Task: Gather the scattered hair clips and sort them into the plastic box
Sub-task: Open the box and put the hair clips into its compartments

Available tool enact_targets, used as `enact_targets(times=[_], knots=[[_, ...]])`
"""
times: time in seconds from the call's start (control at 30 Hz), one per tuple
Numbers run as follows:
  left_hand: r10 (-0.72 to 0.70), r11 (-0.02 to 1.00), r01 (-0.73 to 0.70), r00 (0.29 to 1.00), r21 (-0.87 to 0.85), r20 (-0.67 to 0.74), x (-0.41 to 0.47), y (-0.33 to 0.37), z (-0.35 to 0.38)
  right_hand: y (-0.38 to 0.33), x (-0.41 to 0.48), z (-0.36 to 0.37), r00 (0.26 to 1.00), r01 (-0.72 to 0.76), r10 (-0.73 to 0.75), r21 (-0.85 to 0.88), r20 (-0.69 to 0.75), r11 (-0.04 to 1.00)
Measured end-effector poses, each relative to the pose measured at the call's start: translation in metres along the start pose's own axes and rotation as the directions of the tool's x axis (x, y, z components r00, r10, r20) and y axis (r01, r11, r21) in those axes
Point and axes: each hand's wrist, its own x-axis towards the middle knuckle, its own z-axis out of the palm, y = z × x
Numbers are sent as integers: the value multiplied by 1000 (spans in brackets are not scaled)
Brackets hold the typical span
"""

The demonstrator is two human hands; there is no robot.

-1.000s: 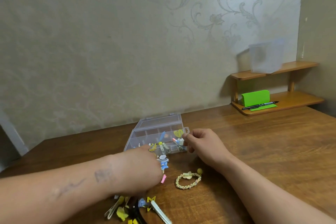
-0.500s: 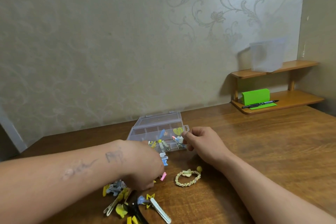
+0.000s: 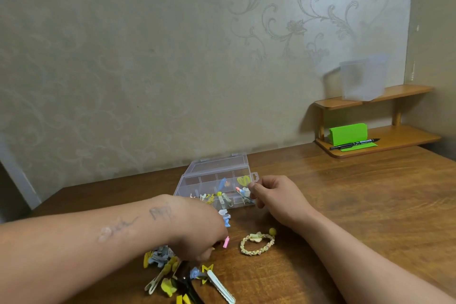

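1. Hair clips (image 3: 170, 271) lie in a loose heap on the near part of the worktop (image 3: 357, 205), left of centre. Yellow, grey-blue, black and white ones are tangled together, and a long white clip (image 3: 220, 287) sticks out toward the near right.
2. A pink clip (image 3: 226, 242) and a blue clip (image 3: 226, 219) lie apart from the heap, between it and the plastic box (image 3: 197, 179).
3. The plastic box is clear and stands open just beyond the heap, with its lid (image 3: 222, 164) laid back toward the wall. Several compartments already hold clips, mostly along the near row and at the right end. A yellow one sits in the far right compartment.
4. The left hand (image 3: 197, 234) reaches in from the left and hangs over the far edge of the heap, knuckles up and fingers curled downward. The fingertips are hidden behind the hand, so I cannot tell whether they grip a clip.
5. The right hand (image 3: 276, 195) is at the box's right end with its fingers curled, thumb and forefinger pinching the rim by the small hang tab.
6. A braided hair band (image 3: 256, 245) lies on the worktop between the two forearms, touching neither.
7. At the far right a two-tier wooden shelf (image 3: 399, 139) stands against the wall. A green card (image 3: 348, 133) and a black pen (image 3: 355, 143) are on the lower tier, and a cloudy tub (image 3: 361, 79) is on the upper.
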Motion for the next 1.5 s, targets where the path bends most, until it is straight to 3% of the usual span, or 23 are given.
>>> enact_targets(times=[0.43,0.63,0.73,0.9,1.27,1.37,1.5], knots=[[19,978,-63,977,-201,-213,5,-14,24,1,1,0,1000,10,-10,-18,10,1000],[78,924,-190,943,-331,-325,-7,-7,35,2,3,0,1000,14,-14,-6,1,1000],[60,919,-206,916,-336,-396,-13,0,37,1,2,0,1000,16,-16,0,-2,1000],[-88,931,-128,830,-341,-551,2,4,44,-1,0,-1,1000,13,-13,5,2,1000],[-98,979,-32,791,-202,-603,34,6,33,-2,-1,-2,1000,13,-13,29,10,1000],[-163,911,-128,763,-393,-625,31,0,26,-1,0,-2,1000,12,-12,48,3,999],[-391,729,-244,619,-640,-681,32,-26,-3,-3,0,-4,1000,-10,12,109,-20,994]])
